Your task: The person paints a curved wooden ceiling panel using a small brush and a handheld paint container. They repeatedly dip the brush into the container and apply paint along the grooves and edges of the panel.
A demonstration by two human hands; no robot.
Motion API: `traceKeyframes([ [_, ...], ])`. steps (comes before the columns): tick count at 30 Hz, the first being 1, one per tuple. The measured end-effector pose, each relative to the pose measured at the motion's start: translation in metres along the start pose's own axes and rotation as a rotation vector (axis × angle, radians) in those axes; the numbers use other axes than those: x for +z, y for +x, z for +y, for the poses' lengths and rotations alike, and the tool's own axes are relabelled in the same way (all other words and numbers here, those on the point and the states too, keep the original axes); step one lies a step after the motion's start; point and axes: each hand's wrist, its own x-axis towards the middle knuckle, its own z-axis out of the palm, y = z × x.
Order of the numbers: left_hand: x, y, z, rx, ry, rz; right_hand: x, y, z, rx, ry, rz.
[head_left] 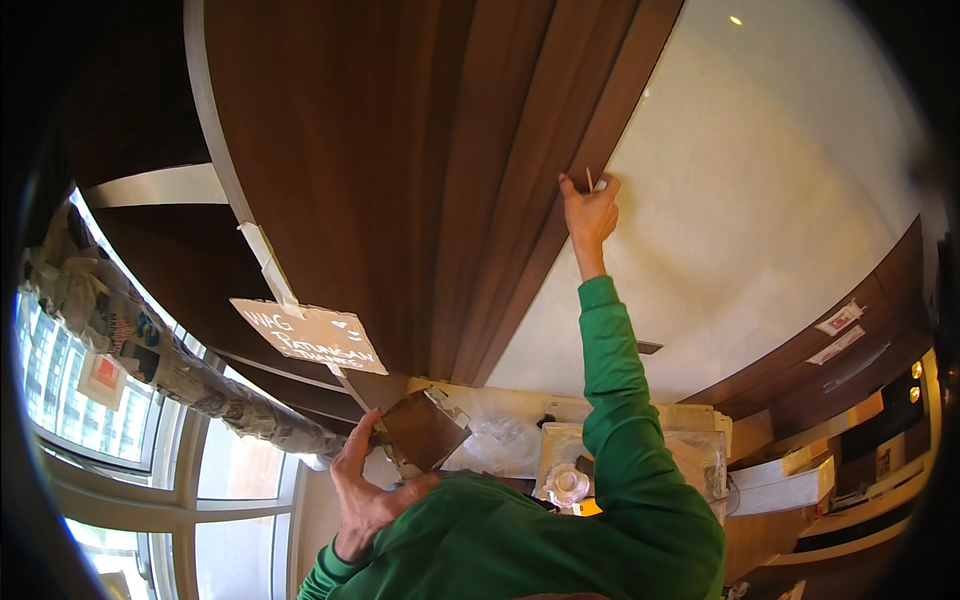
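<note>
My left hand [362, 492] is low in the picture, its fingers and thumb around a brown square piece of board [418, 432]. Whitish smears or ragged patches show along the board's edges. My right arm stretches up and away. The right hand [592, 212] is closed on a thin, light-coloured stick [590, 180] whose kind I cannot make out. That hand touches the border where the dark brown wood panelling [500, 190] meets a pale plain surface [740, 210]. The stick's working end is too small to tell.
A handwritten cardboard sign [308, 335] is taped to the panelling's left edge. Windows [235, 460] and a wrapped pipe-like length [190, 385] lie at the left. Below stand a cluttered surface with clear plastic [503, 445] and a roll-like pale object [566, 484]. A white box [780, 490] is at right.
</note>
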Motion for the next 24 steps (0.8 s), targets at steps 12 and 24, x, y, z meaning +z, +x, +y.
traceKeyframes([
  [12, 0.008, 0.004, -0.002, 0.027, 0.022, -0.035, -0.012, 0.02, -0.026, -0.013, 0.032, 0.005],
  [24, 0.003, -0.002, 0.013, 0.005, 0.035, -0.02, 0.034, -0.073, 0.06, 0.111, -0.059, -0.108],
])
